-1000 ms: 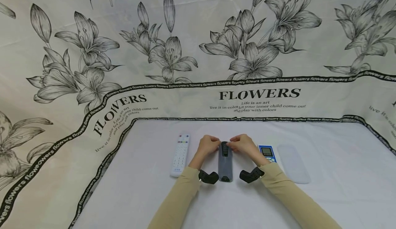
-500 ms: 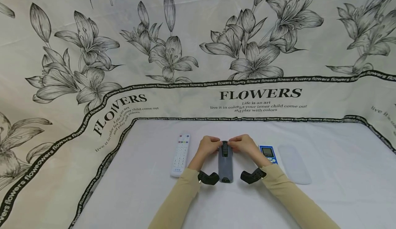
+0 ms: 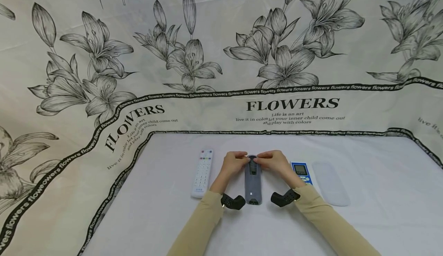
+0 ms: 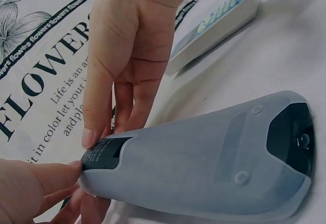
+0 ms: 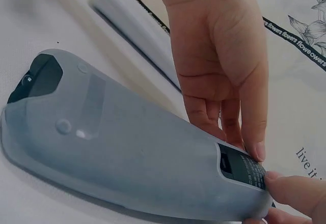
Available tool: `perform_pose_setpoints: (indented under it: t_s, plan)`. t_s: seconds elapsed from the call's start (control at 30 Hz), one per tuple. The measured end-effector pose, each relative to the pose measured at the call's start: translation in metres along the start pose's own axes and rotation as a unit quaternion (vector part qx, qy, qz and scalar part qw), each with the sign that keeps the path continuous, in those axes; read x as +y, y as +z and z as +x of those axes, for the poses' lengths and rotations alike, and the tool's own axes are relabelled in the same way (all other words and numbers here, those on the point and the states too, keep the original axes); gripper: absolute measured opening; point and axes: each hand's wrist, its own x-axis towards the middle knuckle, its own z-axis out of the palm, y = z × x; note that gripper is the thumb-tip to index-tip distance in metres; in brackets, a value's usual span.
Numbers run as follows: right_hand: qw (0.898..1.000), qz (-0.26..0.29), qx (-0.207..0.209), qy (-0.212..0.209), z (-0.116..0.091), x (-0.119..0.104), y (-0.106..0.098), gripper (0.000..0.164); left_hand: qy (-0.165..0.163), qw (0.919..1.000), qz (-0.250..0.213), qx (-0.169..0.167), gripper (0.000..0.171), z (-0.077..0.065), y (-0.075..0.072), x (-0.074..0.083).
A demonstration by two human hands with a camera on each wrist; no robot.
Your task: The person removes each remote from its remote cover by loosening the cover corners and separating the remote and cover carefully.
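Observation:
In the head view a dark remote control point(image 3: 253, 163) lies between both hands, inside a translucent silicone sleeve point(image 3: 253, 187). Its back faces up, with printed small text on the bare far end. My left hand point(image 3: 232, 165) pinches the far left corner of the sleeved remote, thumb on top and fingers underneath. Mirroring it, my right hand point(image 3: 276, 161) pinches the far right corner. The left wrist view shows both thumbs at the rim of the sleeve point(image 4: 188, 158) beside the dark remote back point(image 4: 101, 155). The fingertips below are partly hidden.
A white remote point(image 3: 202, 175) with many buttons lies to the left. On the right, a blue-and-white remote with a screen point(image 3: 300, 169) is partly covered by my right forearm. Beyond it lies a flat translucent sleeve point(image 3: 331, 185). Floral cloth point(image 3: 194, 64) hangs behind the table.
Both hands keep their pinch on the sleeved remote with only slight shifts. Its far end appears a little farther up in the head view, and a small glint shows near its close end.

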Motion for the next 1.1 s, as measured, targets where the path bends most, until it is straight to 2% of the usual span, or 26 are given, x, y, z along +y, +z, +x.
perform_pose_setpoints:
  t_s: [0.07,0.3,0.47,0.6,0.73,0.87,1.1]
  plan:
    - [1.0,0.003,-0.004,-0.002,-0.001,-0.002,-0.001,0.043,0.003,1.0,-0.007,0.005,0.03,-0.001,0.0,0.001]
    - [0.999,0.026,-0.022,0.03,-0.004,-0.007,-0.002,0.043,0.009,0.9992,-0.035,0.015,0.032,-0.002,0.001,-0.001]
    - [0.998,0.046,-0.026,0.017,-0.004,-0.008,-0.003,0.044,0.026,0.9991,-0.029,0.016,0.033,-0.004,-0.001,-0.003]
    - [0.999,0.046,-0.028,0.007,-0.005,-0.009,-0.002,0.042,0.03,0.9995,-0.012,-0.001,0.033,-0.007,-0.005,-0.003]
    - [0.999,0.034,-0.02,-0.006,-0.008,-0.011,0.0,0.038,0.014,0.9997,0.002,-0.02,0.034,-0.009,-0.008,-0.002]
    - [1.0,0.003,-0.004,-0.027,-0.009,-0.011,0.001,0.035,0.0,0.9997,0.002,-0.025,0.034,-0.009,-0.009,-0.003]
    - [0.993,-0.071,0.038,-0.081,-0.013,-0.011,0.003,0.03,0.038,0.9988,0.022,-0.021,0.03,-0.011,-0.011,-0.005]
